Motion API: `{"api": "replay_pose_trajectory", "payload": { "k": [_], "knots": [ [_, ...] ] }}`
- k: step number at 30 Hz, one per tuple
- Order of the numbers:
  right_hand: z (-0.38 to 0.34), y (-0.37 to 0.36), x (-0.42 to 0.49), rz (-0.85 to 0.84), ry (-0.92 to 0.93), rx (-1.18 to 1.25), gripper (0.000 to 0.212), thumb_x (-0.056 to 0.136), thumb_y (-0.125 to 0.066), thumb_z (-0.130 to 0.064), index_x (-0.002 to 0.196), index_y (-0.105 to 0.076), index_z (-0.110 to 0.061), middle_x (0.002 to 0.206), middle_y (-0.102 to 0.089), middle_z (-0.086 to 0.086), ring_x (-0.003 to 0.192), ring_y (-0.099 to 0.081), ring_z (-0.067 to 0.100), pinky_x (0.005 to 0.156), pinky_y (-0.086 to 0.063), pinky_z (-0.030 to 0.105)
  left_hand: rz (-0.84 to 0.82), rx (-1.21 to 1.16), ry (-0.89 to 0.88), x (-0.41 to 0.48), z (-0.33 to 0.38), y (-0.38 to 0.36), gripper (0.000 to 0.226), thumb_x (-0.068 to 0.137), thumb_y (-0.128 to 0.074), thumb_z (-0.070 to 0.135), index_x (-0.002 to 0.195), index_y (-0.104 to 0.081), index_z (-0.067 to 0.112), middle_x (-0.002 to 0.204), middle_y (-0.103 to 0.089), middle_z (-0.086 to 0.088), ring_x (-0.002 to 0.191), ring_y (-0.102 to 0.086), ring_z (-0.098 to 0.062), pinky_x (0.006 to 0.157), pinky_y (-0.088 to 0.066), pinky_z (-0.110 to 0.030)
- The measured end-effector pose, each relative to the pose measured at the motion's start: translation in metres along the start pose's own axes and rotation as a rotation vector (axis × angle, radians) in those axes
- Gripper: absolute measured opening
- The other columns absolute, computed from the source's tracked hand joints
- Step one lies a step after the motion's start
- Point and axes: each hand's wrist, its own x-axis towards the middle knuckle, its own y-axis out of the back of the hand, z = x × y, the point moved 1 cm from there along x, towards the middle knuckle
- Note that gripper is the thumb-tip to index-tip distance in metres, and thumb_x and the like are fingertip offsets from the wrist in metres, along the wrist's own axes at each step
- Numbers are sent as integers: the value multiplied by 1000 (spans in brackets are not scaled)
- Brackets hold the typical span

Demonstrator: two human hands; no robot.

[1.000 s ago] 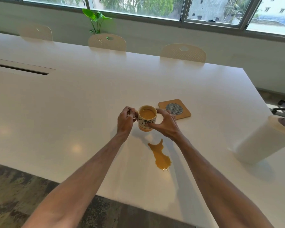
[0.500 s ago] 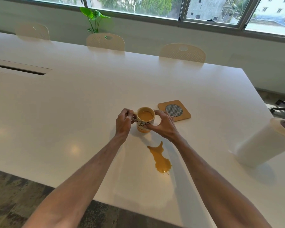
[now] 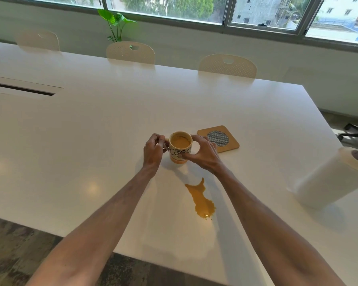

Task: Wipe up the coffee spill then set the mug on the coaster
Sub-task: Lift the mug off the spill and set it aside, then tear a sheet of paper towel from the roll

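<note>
Barely started tbh: spill [image 3: 201,200] unwiped, left hand [image 3: 153,151] pinches the mug [image 3: 177,152] handle, fingers of the right hand [image 3: 204,156] wrap it, coaster [image 3: 219,139] bare.

Upright mug [image 3: 180,146] full of coffee, coaster [image 3: 218,138] just beside, coffee spill [image 3: 201,200] nearer table edge

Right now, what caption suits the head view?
Left hand and right hand hold the mug beside the coaster; spill unwiped.
</note>
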Motion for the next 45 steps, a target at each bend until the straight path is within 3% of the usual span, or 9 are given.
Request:
{"api": "replay_pose_trajectory", "payload": {
  "k": [8,15,20,24,27,32,38,41,45],
  "knots": [
    [-1,-5,6,-3,-14,-3,72,83,-91,-51,146,-63,-27,146,-67,-6,142,-48,18,113,-30,48,15,-4,19,6,-3,1,22,114,-52,18,105,-65,4,95,-75,-6,104,-76,-35,98,-65,-49],
    [1,-13,6,1,-37,3,72,85,-90,-48,147,-63,-25,146,-66,-4,141,-46,18,105,-25,38,12,2,20,11,-8,3,23,113,-52,18,107,-66,1,92,-75,-3,94,-74,-23,96,-65,-47],
    [1,-13,4,-23,-55,64,73,87,-89,-45,151,-60,-24,150,-64,-2,145,-44,20,118,-29,51,25,4,14,10,-10,2,24,114,-51,20,115,-66,2,98,-76,-3,95,-75,-20,98,-65,-48],
    [2,-8,-3,-61,-71,132,75,90,-88,-43,156,-56,-27,158,-59,-4,153,-41,22,124,-31,60,121,51,-13,6,-5,0,25,115,-50,29,127,-61,11,128,-71,-8,121,-68,-27,110,-55,-54],
    [6,-3,-11,-27,-100,181,69,94,-85,-36,157,-56,-23,159,-59,-3,155,-43,21,127,-33,59,217,152,-142,1,-1,-1,21,114,-49,28,127,-60,14,134,-64,-5,118,-63,-20,109,-52,-53],
    [12,3,-40,206,-216,221,42,102,-69,-8,143,-68,-16,141,-72,-2,139,-59,18,122,-45,51,286,281,-541,-24,15,-18,22,109,-48,15,129,-56,19,131,-59,4,119,-62,-20,98,-56,-46],
    [21,16,-92,339,-315,267,30,106,-62,-1,130,-74,-14,125,-78,-4,122,-69,16,112,-55,48,68,389,-805,-71,26,-80,21,113,-45,14,130,-57,16,126,-64,2,113,-60,-12,91,-50,-22],
    [34,34,-123,371,-343,282,26,106,-59,0,118,-78,-15,110,-81,-5,108,-75,15,102,-61,49,-101,367,-848,-96,25,-115,21,112,-48,6,129,-56,15,124,-67,4,112,-63,-10,93,-46,-12],
    [54,63,-166,424,-380,293,32,100,-58,4,100,-82,-17,91,-83,-7,87,-79,17,85,-65,53,-262,344,-800,-126,22,-159,34,108,-50,3,138,-49,19,124,-65,5,104,-66,-11,83,-54,-21]
  ]
}}
